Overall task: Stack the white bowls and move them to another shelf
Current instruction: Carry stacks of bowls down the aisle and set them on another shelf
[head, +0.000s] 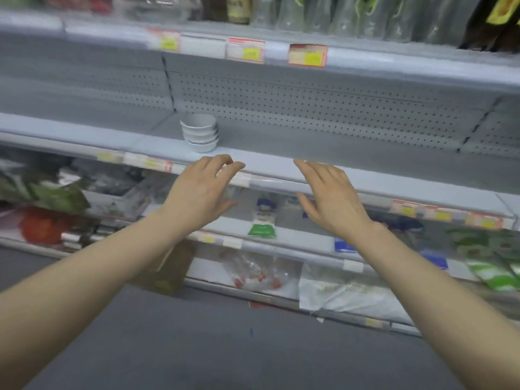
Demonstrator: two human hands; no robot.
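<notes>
1. Your bare forearms [84,277] come up from the bottom corners, over the grey floor [197,347], and reach toward the shelving.
2. Your left hand [202,190] is held in the air in front of the shelf edge. Its fingers are loosely curled, the thumb is apart from them, and it holds nothing.
3. Your right hand [329,198] is level with it and well apart to the right. The palm faces down, the fingers are fairly straight and slightly spread, and it is empty too.
4. You can see the white bowls [200,132] nested in one upright stack on the grey shelf [337,153]. They stand left of the middle, near the front edge, just beyond your left hand and not touching it.
5. Behind the stack stands a grey back panel [281,94] full of small holes.
6. Red and yellow price labels [308,54] are fixed to the front strip of the shelf above, which carries clear and dark bottles [351,15], all blurred.
7. Below your hands, the lower shelves hold packaged goods. A green and white packet [263,220] shows between your wrists, and a clear bag [253,271] lies lower down.
8. A brown cardboard box [168,271] shows low down under your left wrist, in front of the lower shelves.
</notes>
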